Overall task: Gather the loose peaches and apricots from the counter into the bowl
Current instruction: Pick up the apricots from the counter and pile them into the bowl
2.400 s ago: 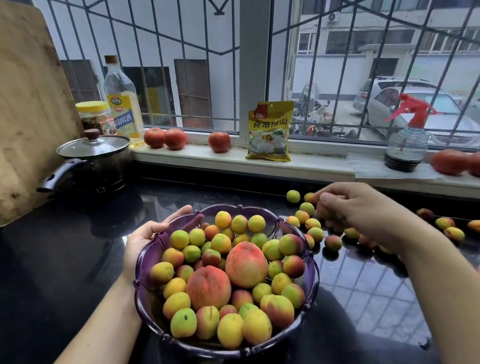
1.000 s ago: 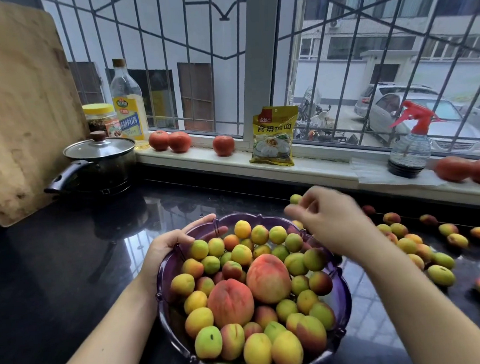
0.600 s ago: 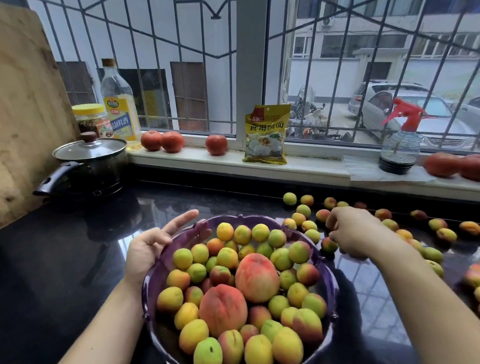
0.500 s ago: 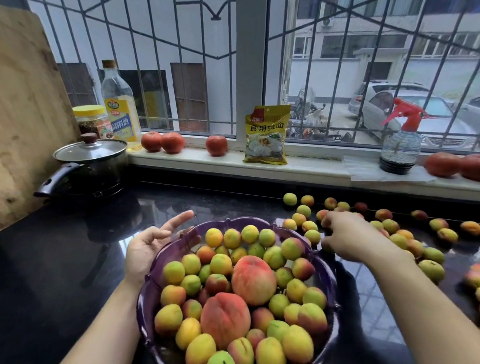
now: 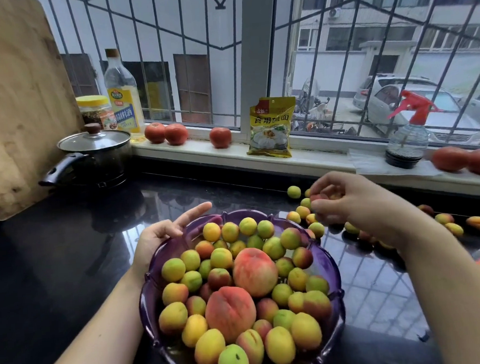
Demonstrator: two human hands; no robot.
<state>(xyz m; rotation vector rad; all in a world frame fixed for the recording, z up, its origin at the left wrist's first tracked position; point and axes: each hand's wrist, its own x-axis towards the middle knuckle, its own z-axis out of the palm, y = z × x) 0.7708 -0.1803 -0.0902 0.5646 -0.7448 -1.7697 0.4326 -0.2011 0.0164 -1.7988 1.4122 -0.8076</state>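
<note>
Purple bowl (image 5: 154,274) brims with fruit; the left hand (image 5: 163,234) rests released against its far-left rim. Past the right rim, the right hand (image 5: 344,200) grasps apricots (image 5: 325,196) above loose fruit (image 5: 302,213); dark bench (image 5: 55,263) lies leftward.

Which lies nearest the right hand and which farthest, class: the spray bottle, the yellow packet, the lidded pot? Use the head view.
From the right hand:
1. Spray bottle, sill, to its right.
2. Yellow packet, sill, to its left.
3. Lidded pot, far left of the counter.
</note>
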